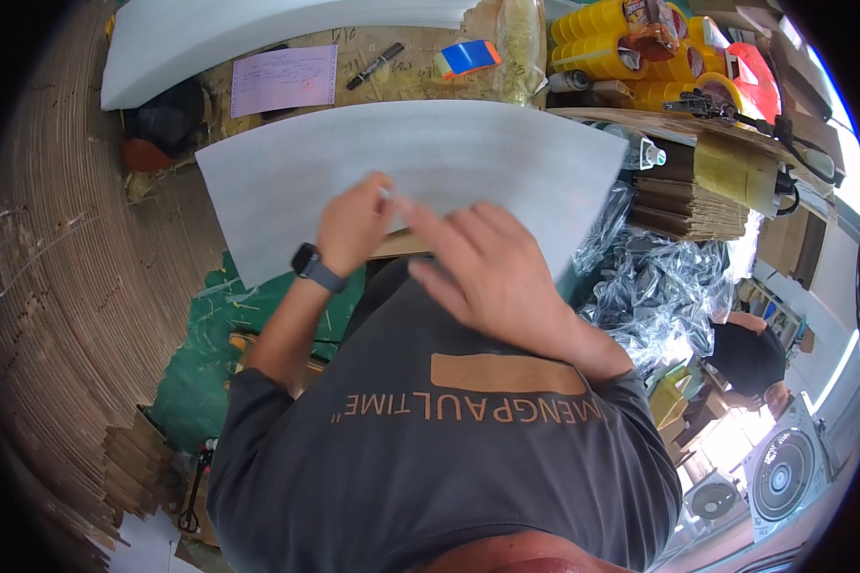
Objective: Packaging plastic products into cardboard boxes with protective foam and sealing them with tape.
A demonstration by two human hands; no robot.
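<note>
A broad white foam-like sheet [306, 172] lies across the workbench in front of me, its near edge by my body. Over it is my left hand [352, 224], with a dark watch [317, 267] on the wrist. Its fingers are closed in a pinch, and a tiny whitish bit shows at the tips, too small to name. My right hand [492, 277] hovers beside it, index finger stretched toward the left fingertips and the thumb apart. Some motion blur softens its fingers; nothing shows in its grasp.
Beyond the sheet are a pink paper form [285, 80], a black marker [376, 65] and a blue-and-orange item [468, 58]. Yellow tape rolls [597, 38] stand far right, near stacked cardboard [688, 196] and crumpled clear plastic [650, 286]. Cardboard stacks [76, 239] line the left. Another person [750, 353] bends at right.
</note>
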